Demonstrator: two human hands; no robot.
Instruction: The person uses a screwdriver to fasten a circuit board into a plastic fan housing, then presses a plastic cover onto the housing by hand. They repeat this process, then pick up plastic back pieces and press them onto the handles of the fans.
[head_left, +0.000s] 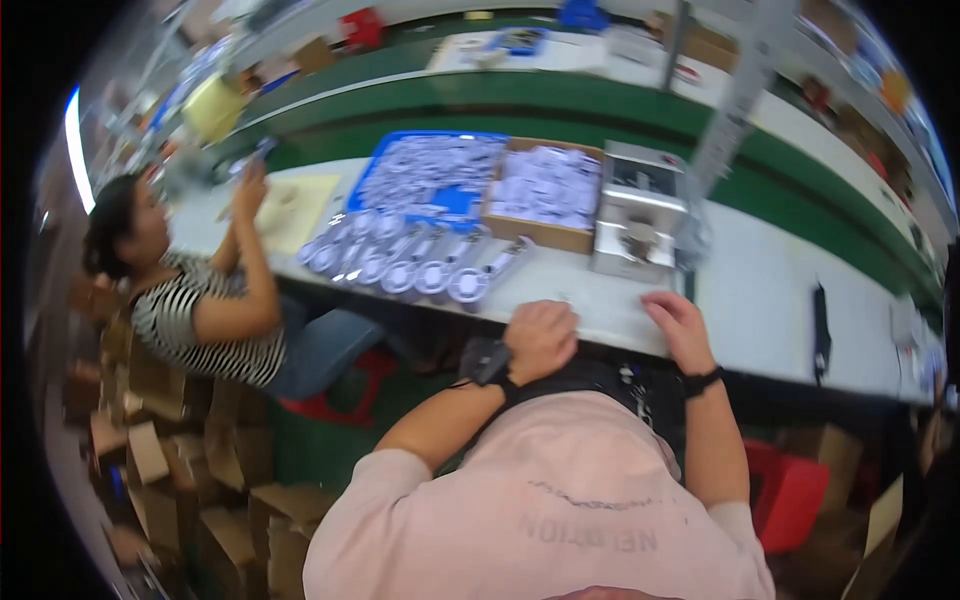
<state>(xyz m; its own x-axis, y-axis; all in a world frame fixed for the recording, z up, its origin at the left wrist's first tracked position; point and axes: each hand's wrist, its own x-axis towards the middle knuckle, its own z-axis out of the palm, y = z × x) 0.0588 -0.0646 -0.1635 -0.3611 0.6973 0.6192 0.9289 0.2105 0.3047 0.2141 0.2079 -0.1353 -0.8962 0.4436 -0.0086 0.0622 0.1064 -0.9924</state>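
Observation:
My left hand (pixel 542 340) rests at the table's front edge with its fingers curled closed; whatever may be in them is too small or hidden to make out. A short way to its right, my right hand (pixel 680 328) hovers at the same edge, fingers loosely stretched out and nothing visible in them. Just beyond both hands stands a silver metal bench machine (pixel 640 230). Left of my left hand lies a row of several pale handheld devices (pixel 468 284) with round heads and long handles, somewhat blurred.
A blue tray (pixel 462 207) of small white parts and a cardboard box (pixel 540 235) of white pieces stand behind the row. A co-worker (pixel 215 290) sits at the left, hands raised. A black slim tool (pixel 821 330) lies at the right; a red stool (pixel 785 495) stands below.

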